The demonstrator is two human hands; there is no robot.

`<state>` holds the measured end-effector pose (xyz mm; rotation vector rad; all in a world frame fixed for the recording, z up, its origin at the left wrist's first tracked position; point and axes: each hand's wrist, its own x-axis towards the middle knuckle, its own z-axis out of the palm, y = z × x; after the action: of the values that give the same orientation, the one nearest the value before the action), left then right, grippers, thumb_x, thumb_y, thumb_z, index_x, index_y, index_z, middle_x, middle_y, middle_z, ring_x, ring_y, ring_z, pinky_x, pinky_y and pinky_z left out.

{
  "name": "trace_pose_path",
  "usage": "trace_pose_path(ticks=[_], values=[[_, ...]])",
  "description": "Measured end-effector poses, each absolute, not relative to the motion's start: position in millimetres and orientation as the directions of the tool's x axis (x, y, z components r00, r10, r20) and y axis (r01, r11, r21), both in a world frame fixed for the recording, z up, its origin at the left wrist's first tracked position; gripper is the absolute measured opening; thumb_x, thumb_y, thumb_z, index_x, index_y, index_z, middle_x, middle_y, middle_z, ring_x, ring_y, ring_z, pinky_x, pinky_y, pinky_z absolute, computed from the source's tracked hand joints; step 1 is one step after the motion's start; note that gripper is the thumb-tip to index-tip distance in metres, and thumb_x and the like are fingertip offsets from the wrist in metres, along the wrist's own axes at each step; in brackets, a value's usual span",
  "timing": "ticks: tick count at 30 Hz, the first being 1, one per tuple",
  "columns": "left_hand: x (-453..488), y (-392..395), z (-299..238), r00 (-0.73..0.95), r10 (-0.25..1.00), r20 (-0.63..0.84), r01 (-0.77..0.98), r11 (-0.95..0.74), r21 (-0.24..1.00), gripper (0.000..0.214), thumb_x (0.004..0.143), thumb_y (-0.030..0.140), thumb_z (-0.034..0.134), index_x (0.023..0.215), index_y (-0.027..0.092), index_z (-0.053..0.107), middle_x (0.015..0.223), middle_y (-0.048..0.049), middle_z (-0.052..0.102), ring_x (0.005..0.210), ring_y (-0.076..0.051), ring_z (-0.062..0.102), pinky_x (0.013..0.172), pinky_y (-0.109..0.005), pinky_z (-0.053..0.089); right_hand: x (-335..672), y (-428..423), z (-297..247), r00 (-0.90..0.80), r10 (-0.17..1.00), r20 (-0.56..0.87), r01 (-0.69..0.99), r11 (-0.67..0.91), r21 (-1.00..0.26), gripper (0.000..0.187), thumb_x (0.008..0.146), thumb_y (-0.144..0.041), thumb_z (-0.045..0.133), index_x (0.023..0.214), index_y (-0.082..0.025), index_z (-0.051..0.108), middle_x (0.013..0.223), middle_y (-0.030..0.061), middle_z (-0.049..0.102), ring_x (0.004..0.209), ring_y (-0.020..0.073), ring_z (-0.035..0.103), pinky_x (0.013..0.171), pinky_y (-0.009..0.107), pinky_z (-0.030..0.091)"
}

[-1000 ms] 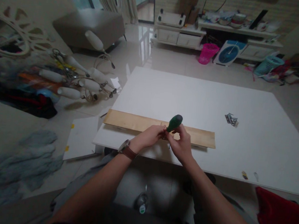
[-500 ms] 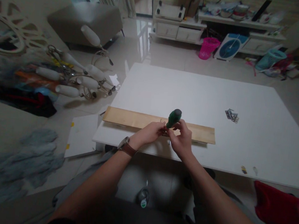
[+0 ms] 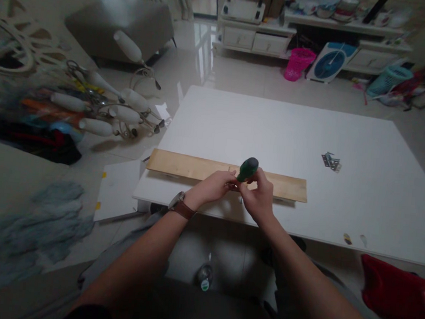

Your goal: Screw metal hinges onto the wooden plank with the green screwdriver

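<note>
Slight view shift, screwdriver between hands

Plank on the tabletop's near left, hardware pieces beyond its right end.

The shaft and tip of the green-handled tool are lost among the fingers of the left hand and right hand, which also cover the middle of the wooden board, and whatever small piece they meet there is too small to tell. The small metal parts blur together, past counting. The picture's right edge cuts off the tabletop's near corner and the red object, whose kind is unclear.
</note>
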<state>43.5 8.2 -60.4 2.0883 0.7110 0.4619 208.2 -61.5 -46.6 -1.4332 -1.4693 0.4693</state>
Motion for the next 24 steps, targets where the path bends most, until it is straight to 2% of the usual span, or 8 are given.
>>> trace_pose_path(ticks=[3, 7, 12, 15, 20, 24], values=[[44.3, 8.2, -61.0, 0.770, 0.635, 0.070, 0.303, -0.459, 0.835, 0.018, 0.094, 0.009, 0.063, 0.101, 0.017, 0.078, 0.115, -0.0113, 0.080, 0.107, -0.026, 0.073, 0.098, -0.036, 0.056, 208.3, -63.7, -46.7, 0.178, 0.896, 0.408, 0.552, 0.252, -0.795, 0.023, 0.082, -0.024, 0.066, 0.105, -0.027, 0.063, 0.081, -0.0002, 0.074, 0.071, 0.0203, 0.067, 0.068, 0.033, 0.055], [44.6, 8.3, -63.5, 0.756, 0.650, 0.081, 0.295, -0.448, 0.844, 0.025, 0.094, 0.006, 0.057, 0.106, 0.015, 0.076, 0.113, -0.0106, 0.080, 0.103, -0.023, 0.073, 0.097, -0.035, 0.056, 208.4, -64.8, -48.4, 0.137, 0.900, 0.413, 0.542, 0.281, -0.792, 0.021, 0.088, -0.024, 0.064, 0.109, -0.027, 0.062, 0.089, 0.0025, 0.078, 0.075, 0.0211, 0.071, 0.070, 0.034, 0.056], [43.6, 5.8, -67.4, 0.741, 0.669, 0.060, 0.367, -0.479, 0.798, 0.021, 0.086, 0.007, 0.069, 0.104, 0.016, 0.075, 0.105, -0.0089, 0.079, 0.095, -0.024, 0.073, 0.089, -0.033, 0.057, 207.7, -63.9, -47.5, 0.095, 0.906, 0.412, 0.530, 0.305, -0.791, 0.017, 0.090, -0.024, 0.063, 0.107, -0.026, 0.063, 0.089, 0.0029, 0.079, 0.076, 0.0213, 0.072, 0.071, 0.035, 0.058], [44.3, 2.9, -65.1, 0.709, 0.702, 0.070, 0.410, -0.491, 0.769, 0.019, 0.086, 0.007, 0.069, 0.102, 0.015, 0.075, 0.101, -0.0093, 0.079, 0.093, -0.024, 0.072, 0.088, -0.032, 0.056, 207.4, -62.8, -46.4, 0.086, 0.902, 0.423, 0.528, 0.319, -0.787, 0.013, 0.090, -0.026, 0.064, 0.103, -0.026, 0.064, 0.088, 0.0030, 0.078, 0.077, 0.0212, 0.072, 0.072, 0.034, 0.057], [46.9, 1.1, -60.5, 0.704, 0.704, 0.095, 0.405, -0.508, 0.760, 0.017, 0.090, 0.008, 0.064, 0.100, 0.017, 0.075, 0.101, -0.0091, 0.078, 0.097, -0.024, 0.072, 0.091, -0.033, 0.055, 209.1, -60.9, -50.7, 0.122, 0.912, 0.391, 0.527, 0.274, -0.805, 0.012, 0.089, -0.033, 0.071, 0.097, -0.025, 0.067, 0.084, 0.0028, 0.077, 0.075, 0.0210, 0.071, 0.070, 0.034, 0.056], [47.0, 0.9, -61.4, 0.714, 0.693, 0.099, 0.428, -0.544, 0.722, 0.017, 0.092, 0.007, 0.059, 0.096, 0.017, 0.073, 0.101, -0.0083, 0.076, 0.097, -0.023, 0.071, 0.090, -0.033, 0.054, 211.4, -59.6, -55.9, 0.216, 0.903, 0.371, 0.538, 0.206, -0.817, 0.023, 0.087, -0.046, 0.073, 0.090, -0.024, 0.067, 0.080, 0.0043, 0.077, 0.070, 0.0218, 0.069, 0.068, 0.036, 0.055]])
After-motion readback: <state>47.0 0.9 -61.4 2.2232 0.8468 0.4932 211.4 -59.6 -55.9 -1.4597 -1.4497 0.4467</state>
